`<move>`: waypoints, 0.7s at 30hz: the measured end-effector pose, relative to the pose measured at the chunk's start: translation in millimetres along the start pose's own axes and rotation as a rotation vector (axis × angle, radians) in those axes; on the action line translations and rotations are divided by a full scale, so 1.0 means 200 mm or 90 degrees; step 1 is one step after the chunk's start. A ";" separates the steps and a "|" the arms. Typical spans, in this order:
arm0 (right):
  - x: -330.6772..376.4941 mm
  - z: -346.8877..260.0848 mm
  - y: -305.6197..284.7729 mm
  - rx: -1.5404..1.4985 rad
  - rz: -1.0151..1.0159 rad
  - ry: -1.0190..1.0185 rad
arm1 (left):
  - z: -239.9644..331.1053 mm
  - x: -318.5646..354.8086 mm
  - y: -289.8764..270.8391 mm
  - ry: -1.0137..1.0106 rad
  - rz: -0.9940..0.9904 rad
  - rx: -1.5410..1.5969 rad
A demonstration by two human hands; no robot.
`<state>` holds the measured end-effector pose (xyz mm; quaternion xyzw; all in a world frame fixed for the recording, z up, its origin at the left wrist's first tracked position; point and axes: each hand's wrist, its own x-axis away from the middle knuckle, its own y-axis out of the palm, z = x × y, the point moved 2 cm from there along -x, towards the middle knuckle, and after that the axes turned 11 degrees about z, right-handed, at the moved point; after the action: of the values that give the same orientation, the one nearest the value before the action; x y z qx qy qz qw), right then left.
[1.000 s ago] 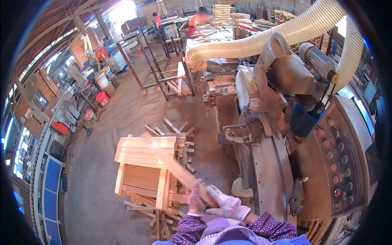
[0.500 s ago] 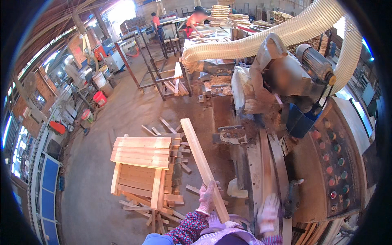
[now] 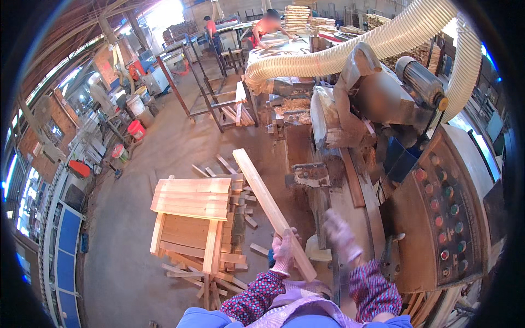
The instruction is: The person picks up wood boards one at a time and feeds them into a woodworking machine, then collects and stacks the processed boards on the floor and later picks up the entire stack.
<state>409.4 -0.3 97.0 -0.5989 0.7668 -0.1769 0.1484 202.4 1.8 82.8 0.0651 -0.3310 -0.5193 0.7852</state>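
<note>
In my gloved left hand (image 3: 284, 251) is a long pale wooden plank (image 3: 268, 199), gripped near its lower end and slanting up and to the left. My gloved right hand (image 3: 342, 236) hovers over the left side of the woodworking machine's bed (image 3: 358, 235), holding nothing. Motion blurs it, but its fingers point forward and look stretched out. Ahead of that hand, a darker wooden strip (image 3: 353, 177) lies along the bed, its far end running under the machine's head.
Left of me stands a stack of boards (image 3: 191, 199) with loose offcuts around its base. A control panel (image 3: 445, 213) with several coloured buttons is at my right. A thick ribbed hose (image 3: 350, 57) arches over the machine. Another person (image 3: 265, 30) works at a far table.
The strip on the bed has slid forward, toward the machine's head. My right hand has lifted from the bed and moved forward and left. The plank in my left hand has shifted slightly.
</note>
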 end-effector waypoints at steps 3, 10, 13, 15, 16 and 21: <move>0.51 -0.28 0.08 -0.103 -0.117 -0.022 | -0.06 0.06 -0.01 0.054 -0.143 -0.111; 1.16 0.16 -0.11 0.343 0.151 0.042 | 0.24 -0.72 -0.62 0.267 -0.006 -0.339; 1.25 0.35 -0.15 0.556 0.139 -0.158 | 0.52 -1.36 -1.24 0.400 0.494 -0.586; 1.15 0.37 -0.17 0.587 0.170 -0.121 | 0.62 -1.54 -1.25 0.213 0.564 -0.594; 1.13 0.37 -0.17 0.604 0.186 -0.095 | 0.66 -1.51 -1.10 0.136 0.528 -0.475; 1.03 0.42 -0.17 0.605 0.158 -0.130 | 0.68 -1.95 -1.49 0.056 0.430 -0.067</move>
<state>427.3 -216.7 34.1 -0.3833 0.6484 -0.4284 0.4991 -201.4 235.0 -122.0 -0.0668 -0.2723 -0.2428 0.9287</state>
